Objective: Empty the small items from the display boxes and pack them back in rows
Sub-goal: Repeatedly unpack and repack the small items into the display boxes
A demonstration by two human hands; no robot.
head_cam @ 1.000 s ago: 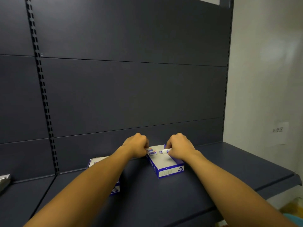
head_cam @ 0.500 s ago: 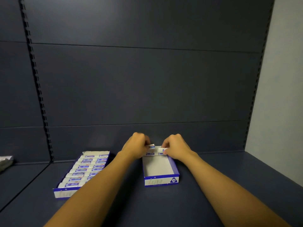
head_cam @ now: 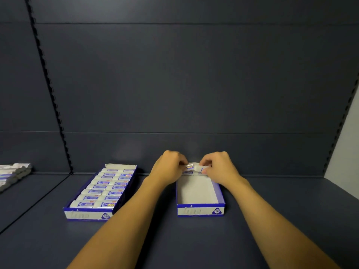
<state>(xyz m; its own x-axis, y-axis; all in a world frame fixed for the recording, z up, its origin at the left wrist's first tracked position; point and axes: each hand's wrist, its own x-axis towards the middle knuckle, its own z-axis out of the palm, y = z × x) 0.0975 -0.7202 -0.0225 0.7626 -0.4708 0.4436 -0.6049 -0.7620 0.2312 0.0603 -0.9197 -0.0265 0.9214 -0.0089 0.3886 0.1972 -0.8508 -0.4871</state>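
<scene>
Shelving of dark grey metal fills the view: a tall back panel (head_cam: 194,74) with slotted uprights, and below it the flat shelf (head_cam: 194,239) on which everything rests. A pale wall (head_cam: 347,142) shows at the far right edge.

On the left half of the shelf lies the full display box (head_cam: 101,191), blue and white, its long side running from near to far. It is packed with small items (head_cam: 97,192) in white and blue wrappers, set in two columns of neat rows that reach from the near wall to the far flap.

Right of centre sits the second display box (head_cam: 200,209), of the same print, well apart from the full one. Most of its white floor is bare; only at its far end, against the back flap, are a few wrapped items (head_cam: 188,172) lined up.

Both forearms reach in from the near edge to that far end. The left hand (head_cam: 168,167) has its fingers curled and pinches one wrapped piece (head_cam: 189,167) just above the row, its palm over the box's left far corner. The right hand (head_cam: 219,167) is likewise curled, and its thumb and fingertips grip a white item (head_cam: 200,168) beside the left hand's piece. The two pieces are touching or nearly so; I cannot tell which.

At the far left edge, on the neighbouring shelf section, a stack of more packs (head_cam: 13,171) is partly cut off and blurred.
</scene>
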